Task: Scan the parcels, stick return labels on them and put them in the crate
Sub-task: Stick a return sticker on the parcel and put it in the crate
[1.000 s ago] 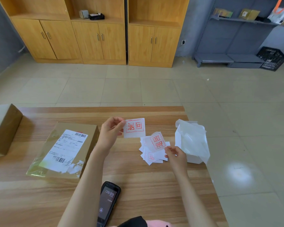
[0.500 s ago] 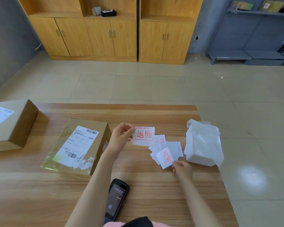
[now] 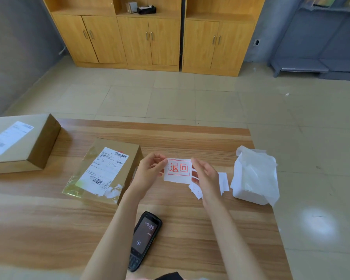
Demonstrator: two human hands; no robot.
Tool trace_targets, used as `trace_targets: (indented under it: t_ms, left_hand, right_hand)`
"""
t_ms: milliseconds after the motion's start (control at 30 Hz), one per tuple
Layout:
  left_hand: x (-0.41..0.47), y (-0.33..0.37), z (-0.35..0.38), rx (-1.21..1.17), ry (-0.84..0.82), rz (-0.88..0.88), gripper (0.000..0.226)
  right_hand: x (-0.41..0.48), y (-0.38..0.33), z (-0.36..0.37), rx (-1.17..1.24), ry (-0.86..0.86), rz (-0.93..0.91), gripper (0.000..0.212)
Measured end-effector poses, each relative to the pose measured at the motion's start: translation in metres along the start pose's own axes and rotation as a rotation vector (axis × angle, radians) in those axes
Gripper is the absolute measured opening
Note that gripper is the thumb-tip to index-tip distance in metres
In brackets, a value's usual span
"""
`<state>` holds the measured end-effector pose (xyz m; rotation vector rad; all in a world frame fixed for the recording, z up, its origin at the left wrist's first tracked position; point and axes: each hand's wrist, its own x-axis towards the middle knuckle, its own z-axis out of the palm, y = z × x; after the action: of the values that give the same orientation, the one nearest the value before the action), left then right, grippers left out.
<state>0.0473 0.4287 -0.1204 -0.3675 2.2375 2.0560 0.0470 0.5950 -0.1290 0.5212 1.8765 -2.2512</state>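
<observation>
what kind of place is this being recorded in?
Probably a small parcel-returns workroom: brown cardboard parcels with white shipping labels, a black handheld scanner on the wooden table, and a white return label with red stamp pinched in the left hand.

red 退回 on return label (image 3: 178, 170), apparently 09:29 on scanner (image 3: 146, 239) screen

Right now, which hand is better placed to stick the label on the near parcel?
Left, probably. The left hand pinches the label and is next to the parcel; the right hand holds the label's far edge, away from the parcel.
</observation>
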Motion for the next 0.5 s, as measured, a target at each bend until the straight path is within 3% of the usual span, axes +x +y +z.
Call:
trace_targets:
  t_ms: [100,500]
  left_hand:
    - [-0.011,0.000,-0.008,-0.032,0.031,-0.006,0.001]
    - [-0.055,-0.021,-0.061,-0.064,0.181,-0.104,0.014]
  right_hand:
    - [-0.007,-0.004,0.007,-0.070,-0.025,-0.081,0.008]
    - [-0.024,0.037,0.048,-0.115,-0.144,-0.060,0.016]
